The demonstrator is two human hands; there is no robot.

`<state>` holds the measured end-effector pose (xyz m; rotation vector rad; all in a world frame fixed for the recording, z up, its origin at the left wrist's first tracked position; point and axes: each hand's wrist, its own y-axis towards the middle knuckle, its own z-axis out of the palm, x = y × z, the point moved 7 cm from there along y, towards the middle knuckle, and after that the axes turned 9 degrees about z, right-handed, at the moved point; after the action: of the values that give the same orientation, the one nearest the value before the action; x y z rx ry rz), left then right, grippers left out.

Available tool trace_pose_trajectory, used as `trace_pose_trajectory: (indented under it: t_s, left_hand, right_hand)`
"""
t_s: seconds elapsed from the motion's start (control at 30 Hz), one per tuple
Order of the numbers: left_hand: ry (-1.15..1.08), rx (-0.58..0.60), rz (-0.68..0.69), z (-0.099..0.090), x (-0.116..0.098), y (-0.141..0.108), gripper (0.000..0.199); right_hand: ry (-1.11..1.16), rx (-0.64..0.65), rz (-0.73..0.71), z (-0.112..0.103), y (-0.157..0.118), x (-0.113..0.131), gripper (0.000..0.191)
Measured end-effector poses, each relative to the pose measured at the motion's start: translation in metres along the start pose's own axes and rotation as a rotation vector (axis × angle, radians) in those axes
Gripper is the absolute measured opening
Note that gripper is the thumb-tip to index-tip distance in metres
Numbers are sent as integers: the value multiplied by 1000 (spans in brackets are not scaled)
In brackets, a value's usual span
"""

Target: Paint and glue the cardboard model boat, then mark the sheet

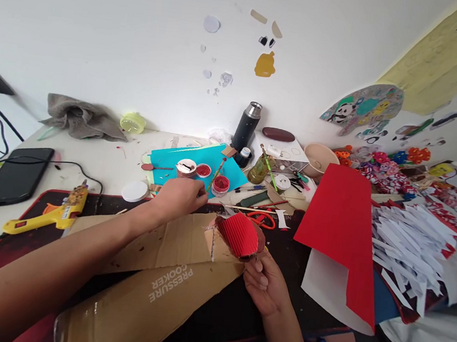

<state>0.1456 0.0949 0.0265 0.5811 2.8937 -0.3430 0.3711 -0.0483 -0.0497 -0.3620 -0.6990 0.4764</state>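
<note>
Two arms (93, 251) outstretched: left hand (179, 195) pinching paintbrush (217, 173), right hand (268, 284) curled.

The left hand (181, 197) pinches a brush (217, 173) beside a pot of red paint (221, 184). The right hand (267, 284) holds a red ridged piece (242, 236) above brown cardboard (132, 306), with a glue gun (54, 213) lying to the left.

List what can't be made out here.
All in the head view:
Brush, lower end: hidden by the left hand.
Red ribbed piece in the right hand, underside: turned away.
Yellow sheet, far end: cut off by the top edge.
Glue gun, label: too small to read.
</note>
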Motion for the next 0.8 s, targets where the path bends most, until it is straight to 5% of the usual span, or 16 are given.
trace_pose_trajectory:
  t_s: [0.37, 0.8]
  left_hand:
    - [-17, -5, 90, -4, -24, 30, 45]
    - [-36, -38, 56, -2, -16, 30, 57]
  right_hand:
    - [16, -3, -13, 0, -5, 4, 45]
    - [41, -7, -4, -4, -3, 4, 44]
